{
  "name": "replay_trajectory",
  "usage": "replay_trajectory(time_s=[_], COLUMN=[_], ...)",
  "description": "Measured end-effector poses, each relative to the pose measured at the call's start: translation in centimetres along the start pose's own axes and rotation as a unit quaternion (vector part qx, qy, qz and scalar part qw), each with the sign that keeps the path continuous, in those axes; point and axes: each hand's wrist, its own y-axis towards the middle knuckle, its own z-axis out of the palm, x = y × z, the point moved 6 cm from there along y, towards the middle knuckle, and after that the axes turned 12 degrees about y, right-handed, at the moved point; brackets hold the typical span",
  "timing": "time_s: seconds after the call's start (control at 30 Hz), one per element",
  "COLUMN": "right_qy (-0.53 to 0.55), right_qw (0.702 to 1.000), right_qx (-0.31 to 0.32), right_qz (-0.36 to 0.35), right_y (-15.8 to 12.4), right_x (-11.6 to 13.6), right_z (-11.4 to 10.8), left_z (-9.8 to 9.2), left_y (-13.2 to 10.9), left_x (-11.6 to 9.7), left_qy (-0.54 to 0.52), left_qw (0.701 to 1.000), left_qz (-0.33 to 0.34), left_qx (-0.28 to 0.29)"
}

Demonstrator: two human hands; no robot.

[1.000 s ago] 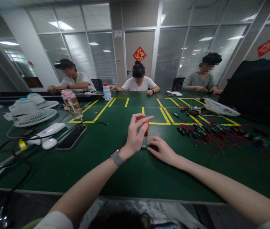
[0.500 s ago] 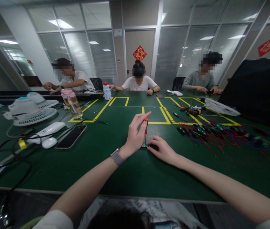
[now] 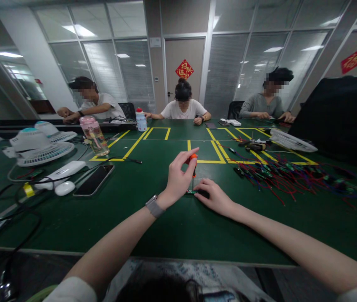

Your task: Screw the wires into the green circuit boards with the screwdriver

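My left hand (image 3: 180,174) is closed around the handle of an upright screwdriver (image 3: 194,172), which has an orange and black grip. Its thin shaft points straight down, and the tip meets a small green circuit board (image 3: 191,192) on the table. Fingertips of my right hand (image 3: 213,195) press on the board's right end and hold it against the tabletop. Part of the board is covered by my fingers. A grey-banded watch sits on my left wrist.
To the right lies a heap of circuit boards with red and blue wires (image 3: 276,174), near pliers (image 3: 255,147). A phone (image 3: 95,180), a white mouse (image 3: 65,188), fans (image 3: 44,153) and a bottle (image 3: 94,136) stand left. Three people sit across the green table (image 3: 178,235).
The fingers of my left hand have shifted slightly around the screwdriver's handle, showing more of its orange top. My right hand and the board stay in place.
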Motion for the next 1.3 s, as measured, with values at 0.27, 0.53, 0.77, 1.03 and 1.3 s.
replay_trajectory(time_s=[0.27,0.53,0.77,1.03,1.3], right_qy=[-0.003,-0.002,-0.007,-0.006,-0.001], right_qw=[1.000,1.000,1.000,1.000,1.000], right_qx=[-0.003,-0.001,0.001,0.001,-0.001], right_qz=[-0.003,-0.005,-0.001,0.001,0.000], right_y=[0.0,0.0,0.0,0.0,0.0], right_x=[0.0,-0.2,0.0,0.0,-0.1], right_z=[0.0,-0.1,-0.1,-0.1,-0.1], left_z=[-0.2,-0.7,0.6,-0.3,0.4], left_y=[-0.1,-0.1,-0.1,0.2,0.0], left_x=[-0.2,-0.2,0.6,0.5,0.9], left_qy=[0.004,0.036,-0.109,-0.023,-0.096], left_qw=[1.000,0.998,0.993,0.999,0.994], left_qz=[-0.005,-0.001,-0.035,-0.024,-0.057], left_qx=[-0.010,-0.043,0.041,-0.028,0.016])
